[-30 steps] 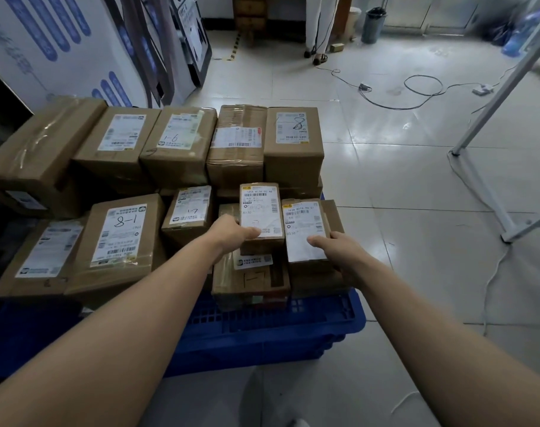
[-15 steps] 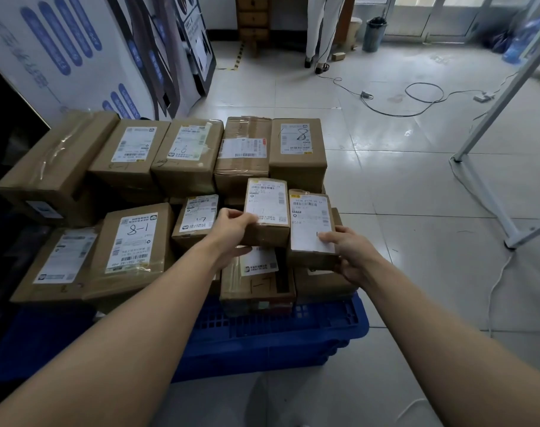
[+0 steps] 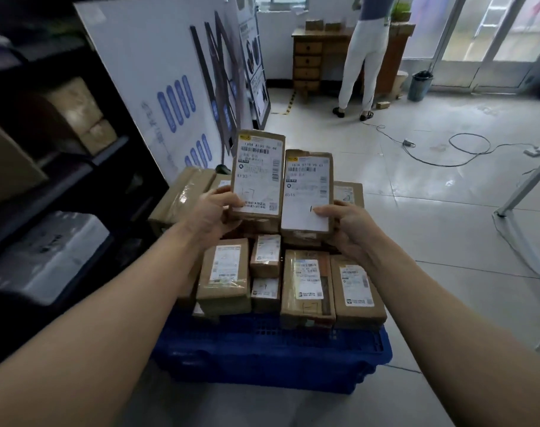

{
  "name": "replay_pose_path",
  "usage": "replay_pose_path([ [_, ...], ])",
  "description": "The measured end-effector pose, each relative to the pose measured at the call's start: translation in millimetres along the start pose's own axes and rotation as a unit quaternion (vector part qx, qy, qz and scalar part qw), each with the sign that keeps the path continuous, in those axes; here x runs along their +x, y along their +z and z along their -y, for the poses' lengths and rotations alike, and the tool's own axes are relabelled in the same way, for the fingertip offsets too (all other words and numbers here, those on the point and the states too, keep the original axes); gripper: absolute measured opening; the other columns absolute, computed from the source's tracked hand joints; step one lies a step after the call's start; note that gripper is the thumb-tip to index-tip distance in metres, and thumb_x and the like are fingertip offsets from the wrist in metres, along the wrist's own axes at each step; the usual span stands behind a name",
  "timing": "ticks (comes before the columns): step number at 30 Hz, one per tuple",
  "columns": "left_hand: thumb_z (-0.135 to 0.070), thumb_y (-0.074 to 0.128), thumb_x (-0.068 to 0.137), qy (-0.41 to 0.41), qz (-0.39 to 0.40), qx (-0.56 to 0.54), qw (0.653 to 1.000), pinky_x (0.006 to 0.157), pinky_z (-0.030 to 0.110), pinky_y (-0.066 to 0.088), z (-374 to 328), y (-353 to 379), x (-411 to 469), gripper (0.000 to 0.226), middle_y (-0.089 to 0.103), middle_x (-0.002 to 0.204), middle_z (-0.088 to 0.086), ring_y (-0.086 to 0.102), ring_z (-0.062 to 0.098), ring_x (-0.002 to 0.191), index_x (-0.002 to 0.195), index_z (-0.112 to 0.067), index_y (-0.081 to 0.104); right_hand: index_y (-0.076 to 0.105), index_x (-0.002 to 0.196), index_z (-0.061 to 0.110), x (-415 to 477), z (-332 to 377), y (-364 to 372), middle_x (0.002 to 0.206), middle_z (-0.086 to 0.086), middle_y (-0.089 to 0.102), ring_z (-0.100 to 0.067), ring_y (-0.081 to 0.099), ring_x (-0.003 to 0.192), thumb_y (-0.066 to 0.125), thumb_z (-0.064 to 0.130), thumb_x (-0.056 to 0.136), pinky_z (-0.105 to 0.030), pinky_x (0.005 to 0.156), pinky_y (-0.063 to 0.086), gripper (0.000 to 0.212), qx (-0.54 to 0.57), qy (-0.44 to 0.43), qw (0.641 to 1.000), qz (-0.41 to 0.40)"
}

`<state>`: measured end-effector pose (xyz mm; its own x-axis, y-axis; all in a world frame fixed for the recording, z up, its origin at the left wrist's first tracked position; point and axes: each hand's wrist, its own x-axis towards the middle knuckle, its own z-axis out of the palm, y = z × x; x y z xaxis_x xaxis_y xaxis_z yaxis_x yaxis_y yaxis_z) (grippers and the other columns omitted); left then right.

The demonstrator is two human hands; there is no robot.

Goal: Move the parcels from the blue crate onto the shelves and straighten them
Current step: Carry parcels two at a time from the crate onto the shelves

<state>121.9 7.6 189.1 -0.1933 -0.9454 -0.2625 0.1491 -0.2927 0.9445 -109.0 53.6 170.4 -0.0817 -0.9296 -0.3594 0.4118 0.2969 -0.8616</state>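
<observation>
My left hand [image 3: 213,215] grips a small brown parcel [image 3: 258,167] by its lower left edge, its white label facing me. My right hand [image 3: 350,229] holds a second small parcel [image 3: 307,186] by its lower right corner. Both parcels are raised side by side above the blue crate [image 3: 272,355], which stands on the floor heaped with several brown cardboard parcels [image 3: 305,285]. A dark shelf unit [image 3: 87,155] stands at the left with boxes on its levels.
A white printed board [image 3: 157,75] leans behind the crate. A person in white trousers [image 3: 362,57] stands at a wooden drawer desk [image 3: 308,61] at the back. Cables [image 3: 441,152] lie on the tiled floor. A white metal stand leg [image 3: 521,192] is at the right.
Both hands have lifted their parcels up off the pile, and the camera has tilted up so the back of the room and the shelves now show.
</observation>
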Motion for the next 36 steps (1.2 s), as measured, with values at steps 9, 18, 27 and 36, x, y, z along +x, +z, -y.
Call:
replay_pose_path([
  [9,0.003,0.046,0.086,0.088,-0.141,-0.028,0.986,0.085,0.036,0.047,-114.9,-99.0,-138.3,0.046,0.061,0.123,0.017,0.058,0.027,0.102,0.131,-0.004,0.050,0.062,0.100,0.009,-60.1,47.9,168.4,0.094,-0.007,0.069,-0.021,0.066,0.084,0.061,-0.003,0.079,-0.029,0.056,0.055,0.024,-0.059,-0.043,0.989,0.130],
  [18,0.001,0.043,0.088,0.198,-0.355,-0.125,0.905,0.081,0.033,0.048,-127.4,-156.7,-297.6,0.032,0.066,0.107,0.010,0.062,0.020,0.093,0.115,-0.009,0.057,0.053,0.116,0.006,-97.2,41.1,307.0,0.097,-0.009,0.068,-0.015,0.071,0.069,0.060,0.004,0.085,-0.029,0.053,0.056,0.032,-0.122,-0.002,0.930,0.346],
  [27,0.000,0.043,0.088,0.261,-0.606,-0.172,0.732,0.086,0.035,0.048,-57.9,-123.6,-521.0,0.028,0.067,0.101,0.005,0.061,0.019,0.096,0.107,-0.014,0.058,0.042,0.135,0.020,-242.3,-54.3,403.1,0.118,-0.008,0.064,-0.029,0.063,0.103,0.065,0.009,0.085,-0.055,0.086,0.052,0.056,-0.206,0.063,0.789,0.576],
  [36,-0.001,0.046,0.087,0.293,-0.774,-0.193,0.527,0.087,0.037,0.049,38.0,-29.2,-756.4,0.032,0.066,0.106,0.007,0.060,0.021,0.099,0.115,-0.014,0.056,0.041,0.130,0.025,-494.1,-154.3,412.9,0.113,-0.002,0.064,-0.024,0.064,0.099,0.067,0.008,0.082,-0.050,0.081,0.054,0.057,-0.222,0.138,0.620,0.740],
])
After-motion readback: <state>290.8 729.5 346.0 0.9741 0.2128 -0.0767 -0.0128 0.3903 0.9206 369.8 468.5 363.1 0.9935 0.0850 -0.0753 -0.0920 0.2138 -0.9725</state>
